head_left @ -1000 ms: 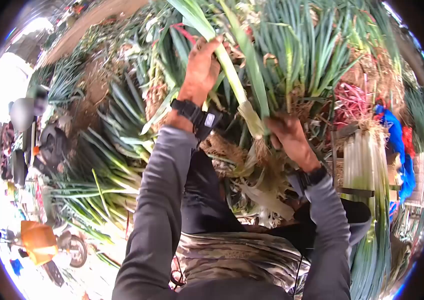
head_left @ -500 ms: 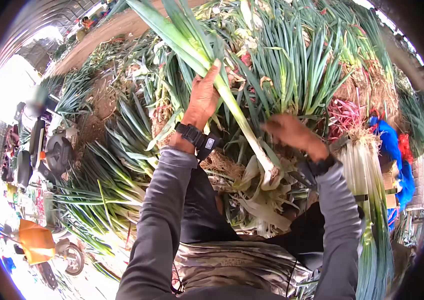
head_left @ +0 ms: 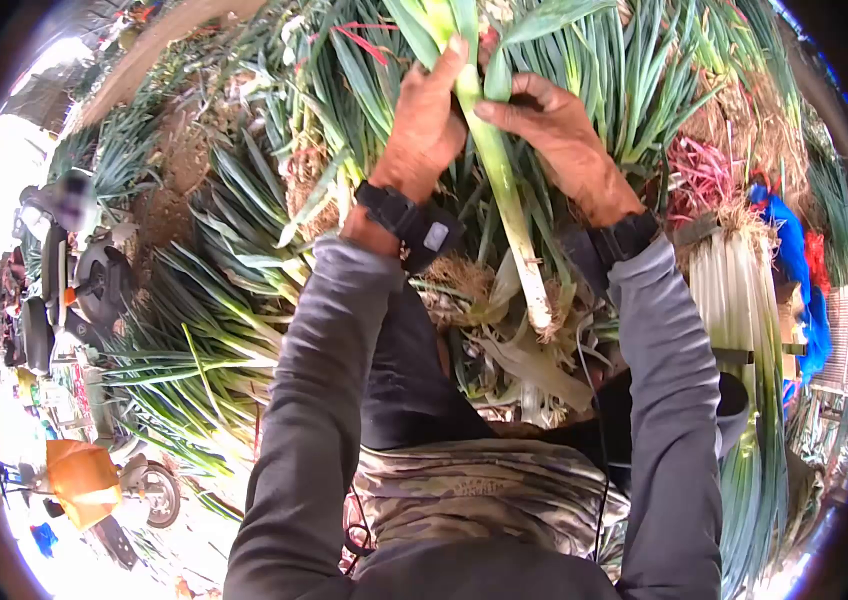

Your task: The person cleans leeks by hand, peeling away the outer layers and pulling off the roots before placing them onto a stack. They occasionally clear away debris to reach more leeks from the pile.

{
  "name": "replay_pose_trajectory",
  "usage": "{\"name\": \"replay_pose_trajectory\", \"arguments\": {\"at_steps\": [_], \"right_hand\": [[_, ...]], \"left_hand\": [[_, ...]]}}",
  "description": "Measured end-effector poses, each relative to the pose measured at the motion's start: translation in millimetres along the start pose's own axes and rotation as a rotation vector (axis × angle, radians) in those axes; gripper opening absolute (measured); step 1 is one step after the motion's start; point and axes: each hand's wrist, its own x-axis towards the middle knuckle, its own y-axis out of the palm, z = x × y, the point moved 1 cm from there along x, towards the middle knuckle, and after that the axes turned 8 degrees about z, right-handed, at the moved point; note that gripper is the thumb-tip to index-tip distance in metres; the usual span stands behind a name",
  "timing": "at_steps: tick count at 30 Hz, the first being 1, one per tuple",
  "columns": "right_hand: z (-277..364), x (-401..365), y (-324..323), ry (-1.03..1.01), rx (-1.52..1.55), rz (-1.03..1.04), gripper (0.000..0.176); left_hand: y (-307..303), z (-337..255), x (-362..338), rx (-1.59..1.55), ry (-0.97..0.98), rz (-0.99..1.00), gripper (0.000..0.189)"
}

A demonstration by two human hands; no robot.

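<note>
My left hand (head_left: 422, 128) is wrapped round the upper stalk of a leek (head_left: 506, 190), thumb lying along it. The leek slants down toward me, its pale root end hanging over my lap and its green top running out past the upper edge. My right hand (head_left: 556, 135) is closed beside the stalk, thumb and fingers pinching an outer leaf (head_left: 497, 75) that stands apart from the stem. Below the root end lie peeled, withered leaves (head_left: 534, 365) and dry roots.
Heaps of leeks (head_left: 584, 60) spread ahead, with more leeks (head_left: 214, 310) at left. A trimmed bundle of leeks (head_left: 734, 300) stands at right, near pink ties (head_left: 696, 180) and blue plastic (head_left: 792, 285). Motorbikes (head_left: 99, 285) are parked at far left.
My right hand has come up from beside the stalk and now grips an outer leaf. The leek has shifted upward in view and hangs more steeply; my left hand still holds it.
</note>
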Motion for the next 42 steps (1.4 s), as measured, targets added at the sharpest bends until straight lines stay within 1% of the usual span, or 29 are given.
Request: {"name": "replay_pose_trajectory", "arguments": {"at_steps": [1,3,4,5,7,9,10,11,12,13,14,15,16,17,19,21,22,23,25,26,29,30,33,34,37,38,39,41,42], "right_hand": [[0,-3,0,0.025,-0.055,-0.011,0.037],[25,-12,6,0.059,-0.162,-0.022,0.036],[46,-26,15,0.153,-0.194,-0.014,0.031],[47,-37,17,0.102,-0.12,0.04,0.027],[31,-51,15,-0.015,0.119,-0.007,0.024],[27,-68,1,-0.026,0.254,0.014,0.019],[35,-81,-5,0.167,0.235,0.005,0.018],[15,-96,-12,0.183,0.13,0.056,0.022],[-3,-114,-20,0.298,-0.01,0.15,0.026],[3,-121,-13,0.673,-0.686,0.353,0.024],[-58,-156,-22,0.671,-0.703,0.506,0.027],[-94,-191,-39,0.584,-0.956,0.645,0.03],[-88,-202,-34,0.469,-1.209,0.763,0.033],[-88,-196,-40,0.5,-1.15,0.593,0.033],[-78,-178,-30,0.578,-0.991,0.282,0.033],[-79,-134,-24,0.181,-0.76,-0.027,0.036],[-46,-110,-14,0.206,-0.7,-0.038,0.037],[-10,-85,-1,0.227,-0.641,-0.045,0.038],[-1,-54,15,0.002,-0.585,-0.127,0.038],[6,-45,20,-0.065,-0.728,-0.153,0.032],[-2,-34,18,-0.158,-0.654,-0.177,0.029],[-3,-34,13,-0.04,-0.617,-0.17,0.027],[-12,-32,-4,0.089,-0.443,-0.128,0.027],[-1,-32,-7,0.13,-0.42,-0.095,0.026],[13,-34,-16,0.244,-0.149,0.047,0.026],[18,-35,-13,0.31,0.019,0.047,0.024],[19,-38,-11,0.341,0.029,0.03,0.024],[22,-40,-6,0.391,0.047,0.009,0.024],[20,-43,-4,0.255,-0.19,0.024,0.021]], "left_hand": [[-6,1,5,-0.03,-0.007,0.058,0.041],[-8,-3,8,0.013,0.0,0.076,0.039],[-17,-4,10,-0.018,-0.017,0.049,0.038],[-29,-6,16,-0.047,-0.029,0.026,0.037],[-48,-9,22,-0.08,-0.088,-0.041,0.035],[-45,-26,18,-0.067,-0.122,-0.005,0.036],[-44,-34,17,-0.004,-0.109,-0.015,0.036],[-48,-35,18,-0.028,-0.067,-0.023,0.036],[-49,-38,17,-0.004,-0.051,-0.03,0.035],[-48,-41,15,0.014,-0.032,-0.04,0.034],[-47,-42,12,0.042,-0.031,-0.064,0.034],[-43,-41,10,0.067,-0.037,-0.085,0.034],[-36,-41,12,0.094,-0.041,-0.096,0.034],[-30,-39,11,0.138,-0.028,-0.058,0.039],[-20,-35,14,0.184,-0.044,-0.115,0.059],[5,-39,11,0.085,-0.04,-0.129,0.077],[4,-33,15,0.028,-0.028,-0.111,0.085],[1,-28,16,-0.075,-0.042,-0.112,0.078],[3,-22,19,-0.152,-0.014,-0.078,0.066],[5,-19,17,-0.17,-0.017,-0.05,0.061],[3,-16,18,-0.22,-0.028,0.014,0.049],[2,-15,20,-0.237,-0.035,0.02,0.048],[-2,-10,18,-0.243,-0.059,0.031,0.048],[-2,-10,19,-0.216,-0.052,0.043,0.049],[-1,-8,19,-0.211,-0.048,0.106,0.053],[-1,-10,19,-0.215,-0.05,0.134,0.055],[-1,-12,19,-0.215,-0.053,0.162,0.056],[-7,-15,19,-0.195,-0.046,0.157,0.043],[-9,-14,18,-0.16,-0.035,0.135,0.038]]}}
